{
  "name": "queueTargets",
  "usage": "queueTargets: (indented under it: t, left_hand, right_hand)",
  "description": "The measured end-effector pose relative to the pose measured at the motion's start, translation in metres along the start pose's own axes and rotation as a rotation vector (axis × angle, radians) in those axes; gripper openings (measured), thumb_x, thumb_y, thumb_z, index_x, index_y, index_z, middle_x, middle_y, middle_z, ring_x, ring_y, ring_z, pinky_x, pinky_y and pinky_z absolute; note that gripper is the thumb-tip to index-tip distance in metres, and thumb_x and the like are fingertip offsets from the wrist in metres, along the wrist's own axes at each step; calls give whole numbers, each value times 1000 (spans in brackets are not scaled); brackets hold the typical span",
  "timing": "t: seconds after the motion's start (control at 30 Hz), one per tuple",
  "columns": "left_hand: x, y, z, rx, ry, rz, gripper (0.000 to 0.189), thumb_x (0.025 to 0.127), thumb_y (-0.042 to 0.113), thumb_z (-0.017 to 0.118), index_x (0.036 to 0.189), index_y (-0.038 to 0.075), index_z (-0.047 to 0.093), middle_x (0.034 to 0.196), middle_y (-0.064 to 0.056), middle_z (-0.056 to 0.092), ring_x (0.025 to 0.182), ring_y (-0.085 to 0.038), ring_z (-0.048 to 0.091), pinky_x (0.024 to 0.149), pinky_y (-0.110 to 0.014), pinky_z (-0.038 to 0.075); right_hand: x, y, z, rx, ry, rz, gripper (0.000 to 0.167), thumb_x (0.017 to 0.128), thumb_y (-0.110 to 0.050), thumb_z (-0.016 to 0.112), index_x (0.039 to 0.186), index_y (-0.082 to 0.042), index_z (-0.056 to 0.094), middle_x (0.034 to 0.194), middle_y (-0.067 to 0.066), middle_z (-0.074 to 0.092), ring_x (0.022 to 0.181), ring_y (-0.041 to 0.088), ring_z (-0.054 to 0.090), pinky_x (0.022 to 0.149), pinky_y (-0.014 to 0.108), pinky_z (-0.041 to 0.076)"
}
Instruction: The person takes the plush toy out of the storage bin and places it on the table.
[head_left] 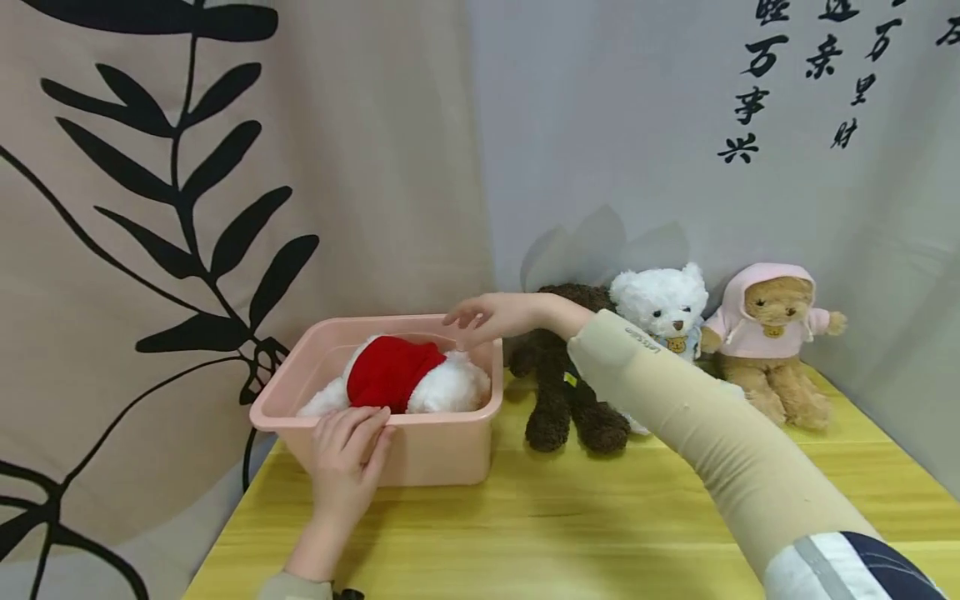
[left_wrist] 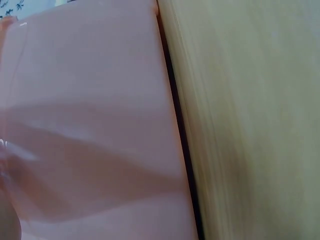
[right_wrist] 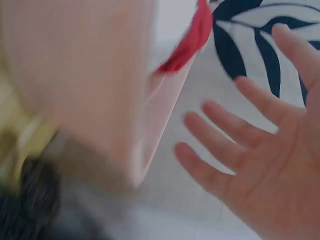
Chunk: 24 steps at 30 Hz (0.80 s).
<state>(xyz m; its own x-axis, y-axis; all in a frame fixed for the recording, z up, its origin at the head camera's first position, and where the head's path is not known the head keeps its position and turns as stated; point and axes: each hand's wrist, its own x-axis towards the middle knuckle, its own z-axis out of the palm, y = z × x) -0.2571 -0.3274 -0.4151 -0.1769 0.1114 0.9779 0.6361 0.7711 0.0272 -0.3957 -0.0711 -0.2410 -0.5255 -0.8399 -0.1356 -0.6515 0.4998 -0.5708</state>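
A pink plastic bin point(head_left: 442, 458) stands toward the left of the table. In it lies a white plush toy point(head_left: 450, 385) in a red garment point(head_left: 393, 371); its face is hidden. My left hand point(head_left: 351, 450) grips the bin's front rim with its fingers bent over the edge. The left wrist view shows mostly the bin's wall point(left_wrist: 90, 100). Over the bin's back right corner is my right hand point(head_left: 491, 319), holding nothing. In the right wrist view its fingers point(right_wrist: 215, 142) are spread and apart from the bin.
Right of the bin, a dark brown plush toy point(head_left: 551, 392), a white teddy bear point(head_left: 660, 304) and a tan bear in a pink hoodie point(head_left: 772, 325) sit along the back of the wooden table point(head_left: 570, 525). A curtain point(head_left: 390, 167) hangs behind.
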Motion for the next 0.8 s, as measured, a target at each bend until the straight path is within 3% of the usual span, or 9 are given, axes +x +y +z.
queueTargets:
  t: [0.13, 0.3, 0.4, 0.53, 0.67, 0.7, 0.8]
  left_hand:
    - [-1, 1, 1, -4, -7, -12, 31, 95, 33, 62, 98, 4, 74, 97, -11, 69, 90, -34, 60, 88, -45, 38]
    - [0, 3, 3, -14, -17, -7, 30, 96, 32, 61, 99, 5, 73, 97, -10, 69, 90, -34, 60, 88, -46, 38]
    - [1, 4, 5, -14, -24, -4, 30, 96, 31, 60, 99, 5, 73, 97, -10, 69, 90, -33, 60, 87, -46, 39]
    - [1, 4, 4, -9, -17, -5, 30, 97, 32, 60, 99, 5, 73, 97, -10, 68, 90, -33, 60, 87, -46, 39]
    - [1, 2, 1, -2, -4, -5, 30, 97, 32, 60, 98, 5, 73, 96, -10, 68, 89, -33, 60, 87, -48, 38]
    - [1, 2, 0, 0, -3, -6, 30, 97, 31, 60, 98, 5, 73, 96, -10, 68, 89, -33, 60, 87, -48, 38]
    - [0, 0, -3, 8, -2, -9, 30, 97, 31, 59, 98, 5, 73, 96, -10, 68, 89, -33, 60, 87, -49, 38]
  right_hand:
    - [30, -17, 8, 175, -107, 100, 60, 96, -41, 57, 146, -14, 42, 136, 8, 54, 120, 25, 54, 94, 43, 47]
    - [50, -12, 24, 371, -99, 261, 63, 93, -45, 59, 144, -11, 43, 138, 15, 50, 119, 34, 54, 94, 48, 48]
    - [54, -4, 39, 339, -128, 191, 72, 90, -38, 67, 150, -18, 33, 146, 8, 41, 127, 28, 45, 99, 45, 44]
    - [59, 9, 55, 169, -170, 96, 105, 80, -38, 78, 157, -25, 8, 159, -4, 16, 141, 17, 23, 109, 39, 30]
    - [60, 5, 62, 47, -181, 134, 123, 75, -41, 82, 156, -23, -8, 161, -7, -7, 145, 14, 7, 115, 39, 17]
    - [54, -5, 62, 39, -172, 144, 121, 76, -37, 82, 156, -22, -8, 162, -6, -6, 145, 15, 8, 115, 39, 18]
    - [56, -7, 67, 34, -121, 119, 119, 73, -35, 84, 156, -23, 0, 160, -5, 9, 139, 14, 22, 111, 37, 26]
